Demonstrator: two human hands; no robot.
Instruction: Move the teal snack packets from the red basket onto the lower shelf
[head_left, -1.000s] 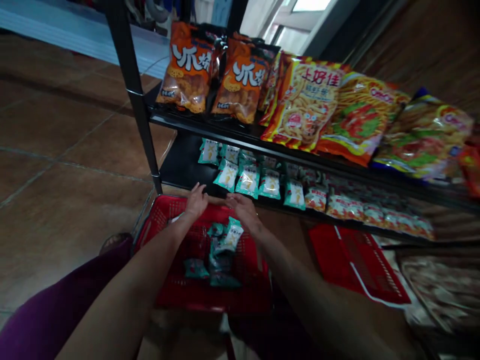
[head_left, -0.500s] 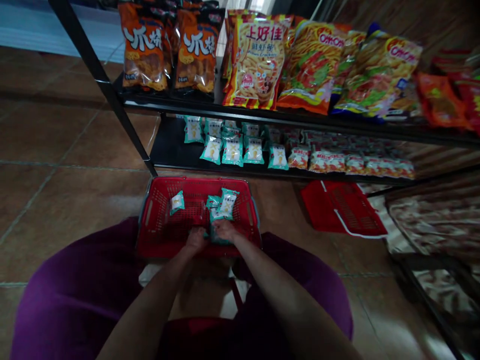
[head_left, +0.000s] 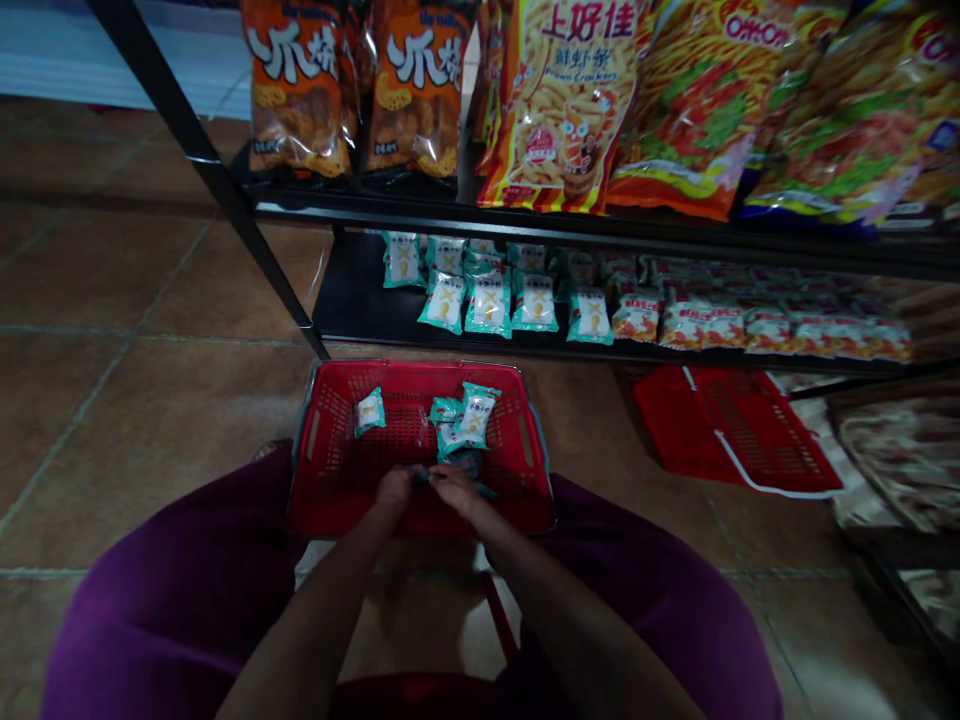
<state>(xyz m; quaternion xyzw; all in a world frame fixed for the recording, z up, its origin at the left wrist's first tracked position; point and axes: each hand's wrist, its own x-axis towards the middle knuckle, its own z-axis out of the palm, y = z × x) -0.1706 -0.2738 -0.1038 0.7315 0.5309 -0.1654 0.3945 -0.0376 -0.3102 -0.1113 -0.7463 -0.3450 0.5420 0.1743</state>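
Note:
Both of my hands are inside the red shopping basket, which sits between my knees. My left hand is closed at one end of a small snack packet, dim and partly hidden by the fingers. At the packet's other end, the fingers of my right hand are closed on it too. Just beyond my right hand lies a small pile of green-and-white snack packets. One more green-and-white packet lies alone on the left side of the basket.
A black shelf rack stands ahead, its lower shelf holding rows of green-and-white packets and orange-and-white packets. Large snack bags line the shelf above. A second red basket with a white handle rests on the floor at right.
My hands have come together, with the small packet now between them; my right hand has moved off the pile. The view has shifted, bringing the shelf bags closer.

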